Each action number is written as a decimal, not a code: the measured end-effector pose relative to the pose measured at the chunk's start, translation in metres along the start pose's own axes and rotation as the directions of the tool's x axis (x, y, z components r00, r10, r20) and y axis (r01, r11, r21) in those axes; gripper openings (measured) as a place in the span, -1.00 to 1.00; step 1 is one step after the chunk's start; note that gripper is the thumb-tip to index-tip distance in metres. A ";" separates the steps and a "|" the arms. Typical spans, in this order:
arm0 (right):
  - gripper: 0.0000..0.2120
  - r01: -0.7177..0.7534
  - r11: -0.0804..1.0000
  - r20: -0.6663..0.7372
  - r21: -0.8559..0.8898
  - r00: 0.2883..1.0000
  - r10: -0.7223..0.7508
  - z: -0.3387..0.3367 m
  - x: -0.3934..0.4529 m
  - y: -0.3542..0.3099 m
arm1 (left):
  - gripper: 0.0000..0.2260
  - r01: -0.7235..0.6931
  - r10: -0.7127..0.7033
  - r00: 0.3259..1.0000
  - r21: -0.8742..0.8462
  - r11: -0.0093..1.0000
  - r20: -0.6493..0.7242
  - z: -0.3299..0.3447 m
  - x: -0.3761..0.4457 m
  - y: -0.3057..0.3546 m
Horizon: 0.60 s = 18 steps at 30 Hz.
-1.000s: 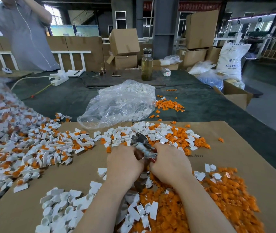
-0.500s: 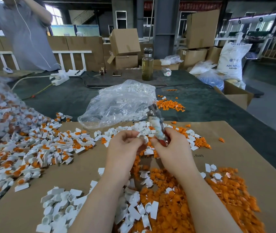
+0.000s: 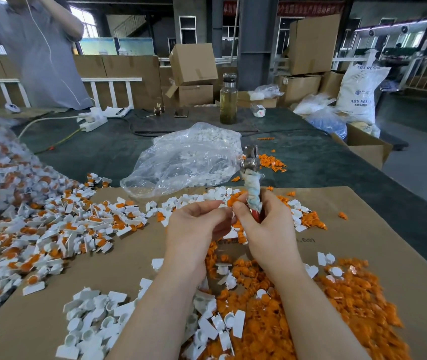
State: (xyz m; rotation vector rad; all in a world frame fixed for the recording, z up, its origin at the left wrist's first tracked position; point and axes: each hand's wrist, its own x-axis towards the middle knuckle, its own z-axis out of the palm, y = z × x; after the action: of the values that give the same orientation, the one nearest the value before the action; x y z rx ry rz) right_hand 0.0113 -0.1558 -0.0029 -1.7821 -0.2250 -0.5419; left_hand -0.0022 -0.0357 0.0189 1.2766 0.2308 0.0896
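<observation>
Far left, cut by the frame: clear plastic bag of assembled white-and-orange parts [image 3: 4,172]. Beside it, a loose pile of white-and-orange assembled parts [image 3: 51,229] spreads over the brown cardboard sheet [image 3: 129,258], which lies on the dark green table [image 3: 98,149]. A bare cardboard strip between that pile and the left hand gives open room. Low left-centre: heap of white plastic caps [image 3: 95,320], near the left forearm. Behind the hands, a crumpled clear plastic bag with white parts [image 3: 186,162] straddles the sheet's far edge.

Left hand [image 3: 196,227]: raised over the cardboard, fingers curled, fingertips together right at a small orange plastic piece [image 3: 233,201]. Cannot tell whether it pinches the piece or only touches it. The orange piece sits between both hands' fingertips, just beside the tool handle.

Metal-headed pliers with a pale cloth-wrapped handle [image 3: 252,183]: long axis near upright, slight lean, metal head up and away from the person, red handle end down in the palm. They are held above mid-cardboard, in front of the crumpled bag's right end. Right hand [image 3: 269,229]: fingers wrapped round the lower handle, thumb toward the orange piece.

Right: heap of loose orange plastic pieces [image 3: 350,294], under and right of the right forearm. Bare cardboard runs from the right hand out to the sheet's diagonal right edge. Beyond that is green table, then the table edge and grey floor [image 3: 420,183].
</observation>
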 end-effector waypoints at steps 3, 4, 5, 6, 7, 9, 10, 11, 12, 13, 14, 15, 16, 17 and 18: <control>-0.91 0.035 0.998 -0.014 -0.049 0.999 -0.036 0.000 -0.001 0.000 | -0.84 0.002 0.000 1.000 -0.057 0.998 0.024 0.001 -0.001 0.001; -0.88 0.045 0.997 -0.017 -0.063 0.999 -0.046 0.000 -0.001 -0.001 | -0.84 -0.003 0.005 1.000 -0.066 0.998 0.025 0.001 -0.001 0.001; -0.85 0.053 0.996 -0.023 -0.073 0.998 -0.055 0.001 -0.001 -0.001 | -0.84 -0.010 0.011 1.000 -0.070 0.997 0.024 0.001 -0.001 0.001; -0.83 0.061 0.995 -0.033 -0.080 0.997 -0.064 0.001 -0.002 -0.001 | -0.84 -0.017 0.019 1.000 -0.072 0.997 0.021 0.001 -0.001 0.001; -0.82 0.068 0.994 -0.043 -0.087 0.996 -0.072 0.002 -0.002 -0.002 | -0.85 -0.026 0.028 0.999 -0.071 0.997 0.017 0.002 -0.002 0.002; -0.83 0.076 0.993 -0.062 -0.094 0.995 -0.082 0.003 -0.003 -0.002 | -0.86 -0.051 0.052 0.999 -0.059 0.997 0.004 0.003 -0.003 0.002; -0.82 0.080 0.992 -0.071 -0.093 0.994 -0.087 0.003 -0.003 -0.002 | -0.87 -0.066 0.065 0.998 -0.052 0.996 -0.007 0.003 -0.003 0.003; -0.81 0.085 0.992 -0.079 -0.092 0.993 -0.092 0.003 -0.003 -0.002 | -0.88 -0.078 0.078 0.997 -0.047 0.996 -0.018 0.004 -0.004 0.003; -0.81 0.088 0.992 -0.087 -0.091 0.992 -0.096 0.004 -0.003 -0.002 | -0.89 -0.088 0.087 0.996 -0.042 0.995 -0.027 0.004 -0.004 0.003; -0.81 0.089 0.992 -0.095 -0.089 0.991 -0.097 0.005 -0.004 -0.002 | -0.89 -0.096 0.095 0.995 -0.039 0.995 -0.034 0.005 -0.005 0.003; -0.80 0.088 0.992 -0.106 -0.090 0.990 -0.098 0.005 -0.004 -0.001 | -0.90 -0.102 0.101 0.994 -0.036 0.994 -0.037 0.005 -0.006 0.004; -0.79 0.089 0.992 -0.119 -0.093 0.988 -0.100 0.006 -0.004 -0.001 | -0.90 -0.107 0.106 0.994 -0.032 0.994 -0.040 0.006 -0.006 0.004; -0.77 0.093 0.991 -0.131 -0.099 0.986 -0.106 0.006 -0.005 -0.001 | -0.90 -0.112 0.111 0.993 -0.026 0.993 -0.044 0.007 -0.007 0.005; -0.76 0.096 0.990 -0.137 -0.103 0.984 -0.109 0.007 -0.005 -0.002 | -0.90 -0.117 0.116 0.992 -0.019 0.993 -0.049 0.007 -0.008 0.005; -0.74 0.096 0.990 -0.137 -0.102 0.984 -0.110 0.007 -0.004 -0.002 | -0.91 -0.124 0.123 0.991 -0.010 0.992 -0.053 0.008 -0.008 0.006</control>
State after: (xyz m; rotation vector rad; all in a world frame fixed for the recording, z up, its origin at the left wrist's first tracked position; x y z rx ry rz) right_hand 0.0082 -0.1478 -0.0044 -1.8221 -0.1953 -0.7625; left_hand -0.0076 -0.0427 0.0275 1.2759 0.1957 0.2303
